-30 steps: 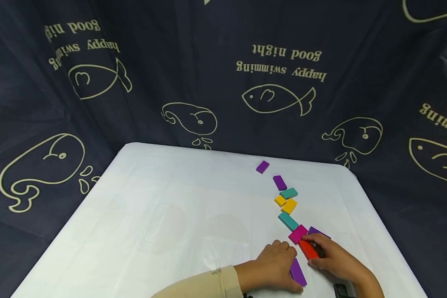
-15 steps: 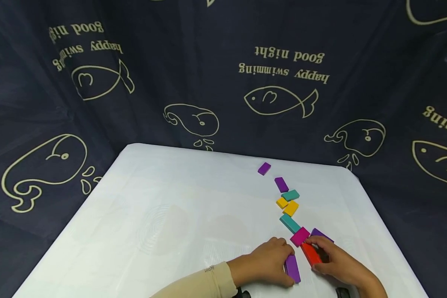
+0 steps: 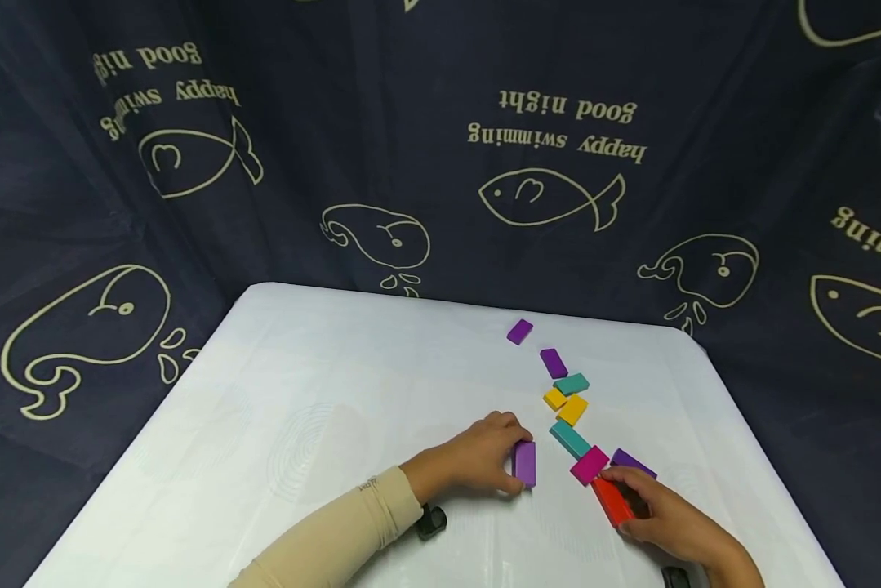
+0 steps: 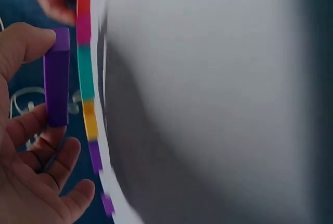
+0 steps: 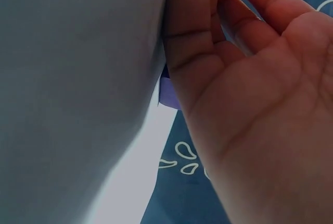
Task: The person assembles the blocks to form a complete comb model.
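My left hand (image 3: pixel 484 457) pinches a purple block (image 3: pixel 525 465) by its two ends, thumb on one and fingers on the other, as the left wrist view also shows with the same purple block (image 4: pixel 56 78). My right hand (image 3: pixel 668 514) grips a red block (image 3: pixel 612 500) lying on the white table, thumb at its near end. A magenta block (image 3: pixel 590 465) touches the far end of the red one. Just behind the right fingers lies another purple block (image 3: pixel 634 463), partly covered. In the right wrist view the palm (image 5: pixel 260 94) hides most of the red block.
From the magenta block a crooked line runs back: a teal block (image 3: pixel 571 439), two yellow blocks (image 3: pixel 572 410), a second teal block (image 3: pixel 571 384) and two purple blocks (image 3: pixel 553 363). A dark patterned cloth (image 3: pixel 440 147) hangs behind the white table (image 3: pixel 381 351).
My left hand has moved left and away from me, carrying the purple block from beside the red block. The right hand has stayed on the red block.
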`<state>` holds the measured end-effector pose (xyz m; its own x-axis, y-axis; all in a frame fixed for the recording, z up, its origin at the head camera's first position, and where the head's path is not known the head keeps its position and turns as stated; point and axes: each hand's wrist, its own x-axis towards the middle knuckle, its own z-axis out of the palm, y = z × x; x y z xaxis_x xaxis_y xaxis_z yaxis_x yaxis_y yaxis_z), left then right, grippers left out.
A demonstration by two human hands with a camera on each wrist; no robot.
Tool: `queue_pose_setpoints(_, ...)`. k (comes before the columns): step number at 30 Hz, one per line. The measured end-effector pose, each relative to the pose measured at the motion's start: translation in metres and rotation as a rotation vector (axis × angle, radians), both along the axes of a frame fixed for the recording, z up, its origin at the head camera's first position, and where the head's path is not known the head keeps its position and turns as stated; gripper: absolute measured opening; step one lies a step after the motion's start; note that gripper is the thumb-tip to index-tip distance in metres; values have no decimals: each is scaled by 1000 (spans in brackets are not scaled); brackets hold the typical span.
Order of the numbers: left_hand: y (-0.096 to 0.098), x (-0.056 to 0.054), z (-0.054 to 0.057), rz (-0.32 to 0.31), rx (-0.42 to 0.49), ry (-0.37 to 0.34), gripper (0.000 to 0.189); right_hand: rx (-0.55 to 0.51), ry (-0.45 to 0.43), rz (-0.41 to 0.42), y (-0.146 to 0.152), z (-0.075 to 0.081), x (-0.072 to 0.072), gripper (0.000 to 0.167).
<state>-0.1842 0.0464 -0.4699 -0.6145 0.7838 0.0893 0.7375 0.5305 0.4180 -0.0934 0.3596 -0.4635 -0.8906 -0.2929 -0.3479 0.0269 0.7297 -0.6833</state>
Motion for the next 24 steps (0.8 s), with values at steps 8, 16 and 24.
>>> queue_pose_setpoints(8, -42, -44, 13, 89, -23, 4, 66, -36, 2, 31, 4, -2, 1, 65)
queue_pose_setpoints(16, -81, -93, 22, 144, 59, -90, 65, -38, -18, 16, 4, -1, 2, 65)
queue_pose_setpoints(24, -114, -137, 14, 241, 89, -174, 66, -53, -16, 23, 4, -2, 2, 64)
